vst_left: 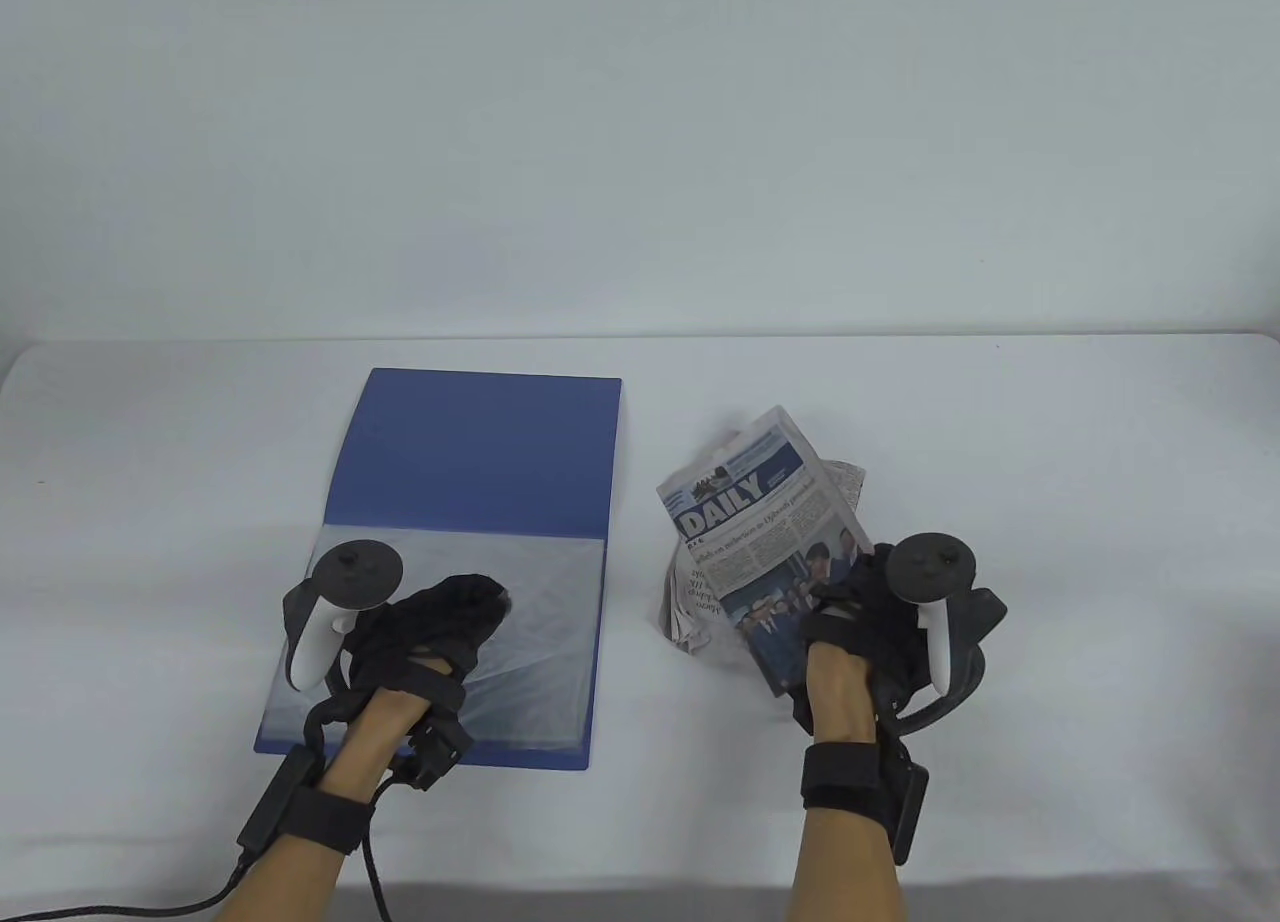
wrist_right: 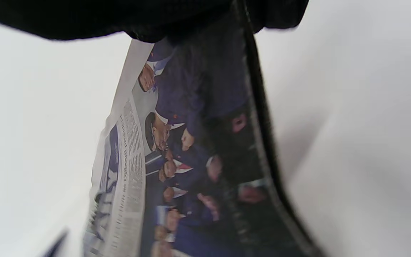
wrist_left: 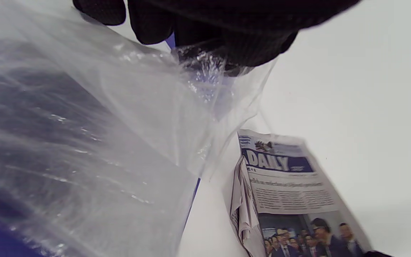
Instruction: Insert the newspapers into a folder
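A blue folder point(vst_left: 480, 452) lies open on the white table, left of centre, with clear plastic sleeves point(vst_left: 540, 612) on its near half. My left hand point(vst_left: 440, 627) rests on the sleeves; in the left wrist view its fingertips point(wrist_left: 205, 32) pinch and lift a clear sleeve point(wrist_left: 127, 117). My right hand point(vst_left: 865, 612) grips a folded newspaper headed "DAILY" point(vst_left: 760, 532) by its near right edge, tilted up off the table right of the folder. More crumpled newspaper point(vst_left: 690, 602) lies under it. The paper also shows in the left wrist view point(wrist_left: 291, 185) and the right wrist view point(wrist_right: 177, 160).
The white table point(vst_left: 1050, 482) stretches to the right and behind the folder, with its far edge against a pale wall. A black cable point(vst_left: 120, 907) runs from my left wrist off the near left edge.
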### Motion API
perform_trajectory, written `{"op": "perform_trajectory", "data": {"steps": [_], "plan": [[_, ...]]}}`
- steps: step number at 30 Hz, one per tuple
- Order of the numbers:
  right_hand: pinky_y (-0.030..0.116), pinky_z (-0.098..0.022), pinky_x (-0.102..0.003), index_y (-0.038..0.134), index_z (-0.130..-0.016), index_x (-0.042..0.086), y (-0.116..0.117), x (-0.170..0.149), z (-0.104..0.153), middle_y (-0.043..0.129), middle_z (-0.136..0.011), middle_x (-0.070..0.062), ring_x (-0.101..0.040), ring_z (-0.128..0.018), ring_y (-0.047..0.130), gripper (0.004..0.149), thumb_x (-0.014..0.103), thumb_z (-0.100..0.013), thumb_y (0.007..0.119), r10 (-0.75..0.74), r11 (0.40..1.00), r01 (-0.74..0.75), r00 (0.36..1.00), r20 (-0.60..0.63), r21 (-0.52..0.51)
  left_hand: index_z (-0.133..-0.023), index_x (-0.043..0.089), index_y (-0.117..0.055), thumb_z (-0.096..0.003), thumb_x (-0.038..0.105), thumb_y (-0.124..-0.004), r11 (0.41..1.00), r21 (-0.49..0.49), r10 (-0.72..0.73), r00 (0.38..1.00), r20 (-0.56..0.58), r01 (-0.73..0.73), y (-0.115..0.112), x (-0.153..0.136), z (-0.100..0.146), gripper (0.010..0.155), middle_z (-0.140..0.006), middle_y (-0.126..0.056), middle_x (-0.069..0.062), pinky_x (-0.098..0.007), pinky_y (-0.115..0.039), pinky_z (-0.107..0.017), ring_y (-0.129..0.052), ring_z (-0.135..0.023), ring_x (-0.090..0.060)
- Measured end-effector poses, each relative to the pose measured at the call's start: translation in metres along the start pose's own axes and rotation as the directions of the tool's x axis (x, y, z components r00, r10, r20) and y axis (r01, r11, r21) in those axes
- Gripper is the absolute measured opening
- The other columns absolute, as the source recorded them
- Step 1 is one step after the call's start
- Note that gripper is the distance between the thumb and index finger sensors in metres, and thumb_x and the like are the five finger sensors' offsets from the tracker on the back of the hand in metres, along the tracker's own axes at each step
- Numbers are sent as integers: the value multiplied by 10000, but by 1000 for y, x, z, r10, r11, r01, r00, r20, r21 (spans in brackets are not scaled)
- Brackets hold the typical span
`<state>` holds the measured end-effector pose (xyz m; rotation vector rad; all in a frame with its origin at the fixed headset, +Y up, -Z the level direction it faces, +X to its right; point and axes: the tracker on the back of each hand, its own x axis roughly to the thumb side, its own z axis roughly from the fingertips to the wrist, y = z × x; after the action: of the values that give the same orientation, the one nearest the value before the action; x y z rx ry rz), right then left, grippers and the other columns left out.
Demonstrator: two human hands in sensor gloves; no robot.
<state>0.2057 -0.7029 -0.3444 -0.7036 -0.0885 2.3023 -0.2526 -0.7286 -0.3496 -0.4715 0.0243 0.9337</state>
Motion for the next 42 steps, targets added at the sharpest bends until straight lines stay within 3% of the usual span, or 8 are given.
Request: {"op": "perform_trajectory", "data": {"steps": [3, 5, 9, 13, 17, 24, 35, 42], "plan": [[717, -547, -538, 655, -1003, 85, -15, 8, 3, 666, -935, -243, -325, -669, 922, 445, 274, -601, 668, -95, 994, 90, 992, 87, 53, -1013, 307, -699, -618, 428, -713, 1000, -7, -9, 1000, -3, 9, -2, 0, -1, 413, -1172, -667, 41, -563, -477, -884, -521, -1176, -323], [808, -448, -439, 681, -994, 61, -28, 13, 4, 804, -807, -183, -201, -492, 987, 445, 254, -594, 701, -117, 992, 109, 982, 145, 63, -1014, 305, -700, -617, 429, -713, 1000, -5, -9, 1000, -2, 9, -1, 0, 0, 416, -1172, -669, 39, -564, -478, -883, -523, -1177, -322], [847, -380, -393, 720, -990, 60, -43, 12, 5, 872, -734, -152, -148, -384, 1008, 441, 236, -587, 756, -211, 967, 185, 967, 146, 174, -1014, 306, -697, -618, 429, -711, 1000, 7, 0, 1000, 9, 0, 1, 1, 1, 415, -1173, -666, 41, -562, -479, -884, -525, -1174, -325], [859, -354, -384, 746, -982, 50, -38, 5, 3, 900, -703, -148, -138, -344, 1019, 441, 236, -585, 791, -247, 909, 214, 968, 49, 357, -1015, 307, -695, -619, 429, -711, 1000, 11, -9, 1000, 16, 9, 0, 2, 1, 415, -1173, -663, 38, -563, -477, -884, -521, -1176, -323], [861, -346, -378, 749, -974, 34, -13, 0, -2, 902, -689, -150, -132, -332, 1017, 438, 232, -585, 788, -273, 822, 267, 960, -63, 502, -1014, 311, -695, -618, 430, -712, 999, 11, -44, 999, 27, 43, -3, 5, 2, 414, -1176, -659, 41, -563, -477, -884, -517, -1178, -322], [869, -327, -368, 736, -964, -9, 27, -13, -3, 901, -666, -155, -113, -309, 1017, 446, 227, -588, 769, -201, 717, 322, 945, -258, 618, -1013, 314, -693, -617, 429, -713, 996, 4, -89, 995, 40, 89, -8, 9, 2, 413, -1189, -638, 36, -565, -471, -886, -504, -1182, -324], [865, -331, -376, 745, -957, -4, 53, -13, -7, 906, -655, -149, -119, -300, 1016, 442, 229, -582, 772, -212, 606, 299, 954, -212, 737, -1008, 310, -700, -614, 425, -719, 969, -82, -230, 972, 40, 233, -21, 15, -1, 410, -1196, -629, 33, -570, -464, -887, -493, -1186, -328], [851, -352, -383, 730, -968, 4, 69, -1, -16, 893, -670, -149, -128, -318, 1007, 442, 234, -591, 763, -271, 652, 257, 958, -97, 714, -1009, 329, -698, -613, 431, -721, 944, -116, -307, 951, 32, 308, -31, 16, -6, 409, -1209, -608, 40, -574, -448, -894, -466, -1198, -324]]}}
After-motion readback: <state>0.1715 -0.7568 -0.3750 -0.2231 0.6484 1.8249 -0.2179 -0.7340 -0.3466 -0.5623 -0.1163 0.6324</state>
